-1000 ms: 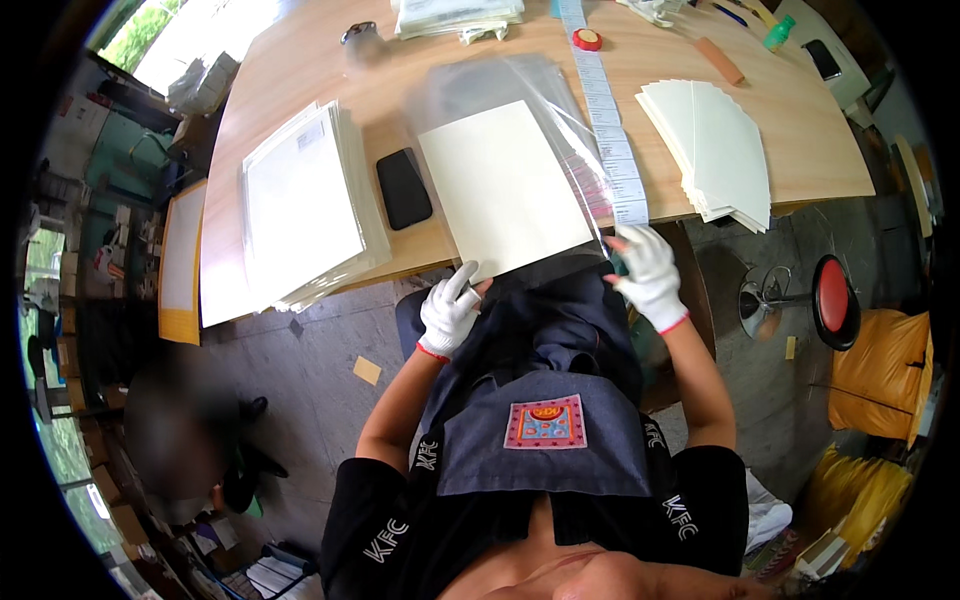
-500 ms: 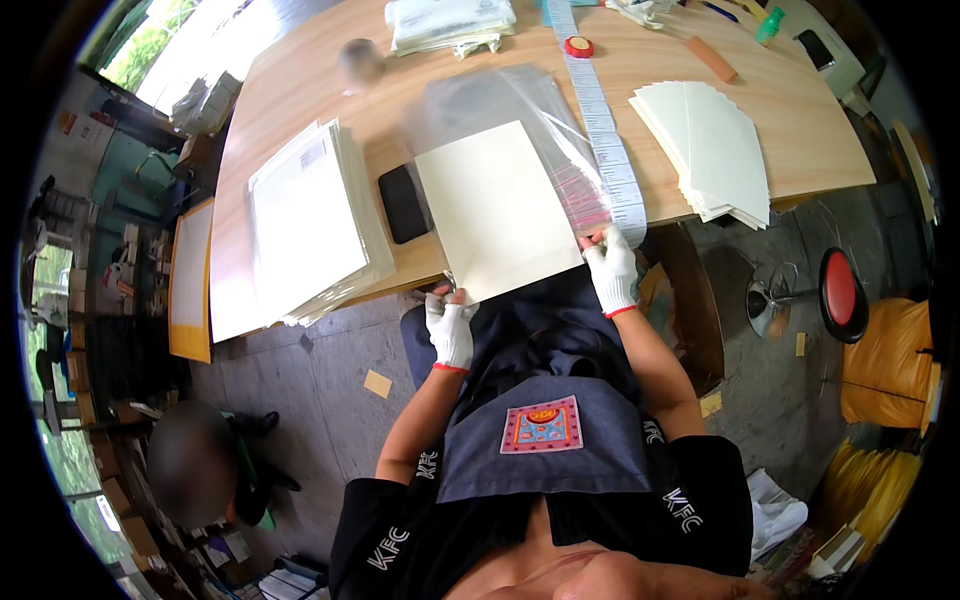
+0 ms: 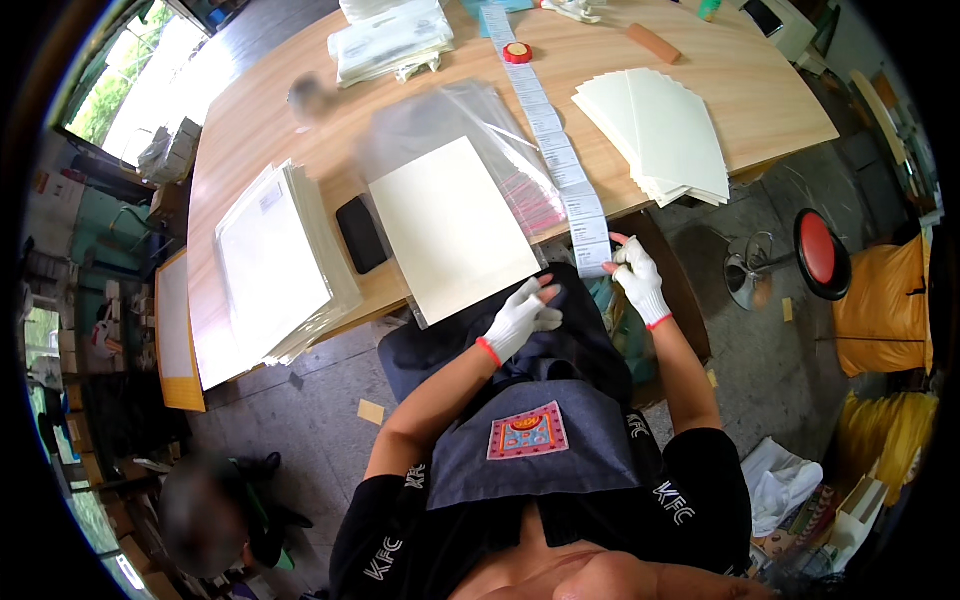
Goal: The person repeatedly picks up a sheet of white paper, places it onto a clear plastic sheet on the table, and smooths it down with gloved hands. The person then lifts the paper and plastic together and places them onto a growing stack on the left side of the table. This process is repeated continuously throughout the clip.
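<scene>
A cream sheet (image 3: 450, 225) lies in a clear plastic sleeve (image 3: 455, 115) on the wooden table (image 3: 250, 130), its lower edge hanging over the table's front. My left hand (image 3: 520, 315), in a white glove, is just below the sheet's lower right corner with fingers spread and nothing in it. My right hand (image 3: 638, 280), also gloved, pinches the lower end of a long white label strip (image 3: 560, 160) that runs up the table to a small red roll (image 3: 517, 52).
A stack of bagged sheets (image 3: 275, 260) lies at the left, with a black phone (image 3: 360, 233) beside it. Loose cream sheets (image 3: 660, 130) are fanned at the right. A red stool (image 3: 822, 255) and a yellow bag (image 3: 885, 300) stand right. Another person (image 3: 215, 510) is at the lower left.
My left hand let go of the sheet's lower left edge and moved right, under its lower right corner. My right hand shifted right onto the label strip's end.
</scene>
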The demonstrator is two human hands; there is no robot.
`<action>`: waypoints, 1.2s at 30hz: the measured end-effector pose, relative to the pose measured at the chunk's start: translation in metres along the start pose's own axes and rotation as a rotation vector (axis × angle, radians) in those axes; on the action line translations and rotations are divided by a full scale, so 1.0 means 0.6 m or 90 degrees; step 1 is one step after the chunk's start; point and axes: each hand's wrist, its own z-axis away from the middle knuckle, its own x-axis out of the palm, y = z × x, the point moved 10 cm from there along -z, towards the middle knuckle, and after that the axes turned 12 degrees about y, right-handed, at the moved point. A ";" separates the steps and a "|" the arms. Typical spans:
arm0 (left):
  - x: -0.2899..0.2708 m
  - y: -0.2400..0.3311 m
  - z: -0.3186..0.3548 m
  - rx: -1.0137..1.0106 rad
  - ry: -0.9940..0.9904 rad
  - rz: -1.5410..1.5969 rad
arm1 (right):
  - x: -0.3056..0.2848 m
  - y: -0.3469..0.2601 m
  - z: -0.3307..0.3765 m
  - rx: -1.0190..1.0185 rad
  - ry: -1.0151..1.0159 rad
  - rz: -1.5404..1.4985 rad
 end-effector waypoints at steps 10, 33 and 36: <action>0.126 0.020 -0.043 -0.013 -0.061 -0.037 | -0.053 -0.241 0.081 -0.556 0.056 0.256; -0.298 0.005 0.228 0.139 0.340 0.187 | 0.371 -0.216 -0.155 0.011 -0.307 0.093; -0.293 0.008 0.225 0.146 0.326 0.190 | 0.382 -0.216 -0.194 -0.096 -0.223 0.200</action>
